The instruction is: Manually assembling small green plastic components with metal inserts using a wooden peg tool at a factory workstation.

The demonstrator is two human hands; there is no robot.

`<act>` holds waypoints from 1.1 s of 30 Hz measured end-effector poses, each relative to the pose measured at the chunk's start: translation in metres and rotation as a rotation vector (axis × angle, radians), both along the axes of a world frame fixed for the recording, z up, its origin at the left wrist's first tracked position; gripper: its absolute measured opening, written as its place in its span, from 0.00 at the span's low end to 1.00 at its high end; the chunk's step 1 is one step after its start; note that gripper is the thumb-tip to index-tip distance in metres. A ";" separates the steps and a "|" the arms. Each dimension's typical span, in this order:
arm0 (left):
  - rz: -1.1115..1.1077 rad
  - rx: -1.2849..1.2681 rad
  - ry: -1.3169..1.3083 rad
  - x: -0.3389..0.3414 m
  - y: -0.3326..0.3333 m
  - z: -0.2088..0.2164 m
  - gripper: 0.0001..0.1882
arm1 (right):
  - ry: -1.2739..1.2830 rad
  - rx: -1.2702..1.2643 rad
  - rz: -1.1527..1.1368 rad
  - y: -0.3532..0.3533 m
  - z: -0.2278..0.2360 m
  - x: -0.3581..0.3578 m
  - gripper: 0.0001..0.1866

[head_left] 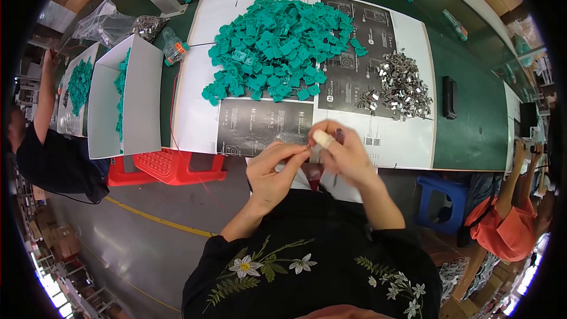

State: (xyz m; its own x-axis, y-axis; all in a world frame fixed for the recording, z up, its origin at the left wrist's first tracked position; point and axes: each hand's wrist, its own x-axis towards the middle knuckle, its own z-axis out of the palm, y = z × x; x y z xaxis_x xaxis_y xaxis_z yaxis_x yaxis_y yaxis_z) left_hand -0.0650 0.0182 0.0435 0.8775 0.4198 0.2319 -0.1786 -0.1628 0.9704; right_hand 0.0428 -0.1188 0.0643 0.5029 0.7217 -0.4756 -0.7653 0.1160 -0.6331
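Note:
Near the table's front edge my two hands meet at the fingertips. My left hand (271,171) is closed in a pinch; whatever lies between thumb and forefinger is too small to name. My right hand (348,156) has curled fingers, partly blurred, and a pale covering on one finger. A dark thin thing shows among those fingers, its kind unclear. Below the hands there is a dark red pointed thing (313,176). Beyond them a large heap of teal plastic parts (277,47) lies on the table. To its right is a pile of small shiny metal pieces (404,85).
A white box (127,103) with teal parts stands at the left, beside a clear bag (106,23). Orange-tipped clear tools (174,47) lie or hang around the table. A black case (450,97) lies right. Stools, red (177,165) and blue (440,204), stand below; other people sit at both sides.

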 end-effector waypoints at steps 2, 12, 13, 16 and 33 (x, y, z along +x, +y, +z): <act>0.047 -0.013 0.019 -0.003 0.001 -0.002 0.05 | -1.290 -0.325 0.112 0.007 -0.004 0.024 0.12; -0.025 -0.267 0.134 -0.012 0.005 -0.008 0.06 | -2.047 -0.719 0.456 0.012 -0.023 0.054 0.22; -0.045 -0.286 0.168 -0.012 0.004 -0.007 0.07 | -2.102 -0.694 0.447 0.009 -0.022 0.054 0.19; -0.045 -0.274 0.187 -0.014 0.001 -0.005 0.06 | -2.191 -0.703 0.463 0.001 -0.020 0.051 0.16; -0.219 -0.173 0.287 -0.003 0.003 -0.021 0.06 | -1.858 -0.421 0.419 0.010 0.002 0.065 0.21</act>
